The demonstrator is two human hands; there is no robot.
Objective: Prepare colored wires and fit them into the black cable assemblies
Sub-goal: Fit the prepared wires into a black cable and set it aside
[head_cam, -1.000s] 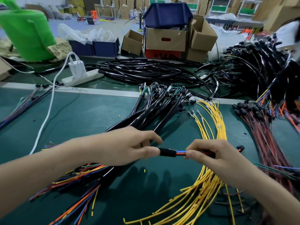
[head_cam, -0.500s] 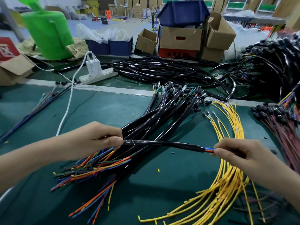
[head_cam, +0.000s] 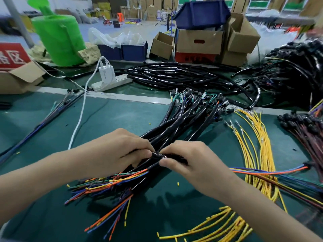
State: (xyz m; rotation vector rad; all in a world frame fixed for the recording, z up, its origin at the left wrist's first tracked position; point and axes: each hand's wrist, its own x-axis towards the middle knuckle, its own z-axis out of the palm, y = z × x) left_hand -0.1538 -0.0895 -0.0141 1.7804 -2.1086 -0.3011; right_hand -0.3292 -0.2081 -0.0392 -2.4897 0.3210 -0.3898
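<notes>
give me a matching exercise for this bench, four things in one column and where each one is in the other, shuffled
Things
1 black cable
2 yellow wires
3 white charger
4 blue bin

Places
a plugged into the power strip
b on top of a cardboard box
c pinched between left hand and right hand
d on the mat, right side

Pairs: 1-c, 2-d, 3-a, 4-b

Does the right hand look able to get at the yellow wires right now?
Probably yes, but not freely: the right hand pinches a black cable with the left hand. The yellow wires lie uncovered to its right, with nothing between; it would need to let go first.
</notes>
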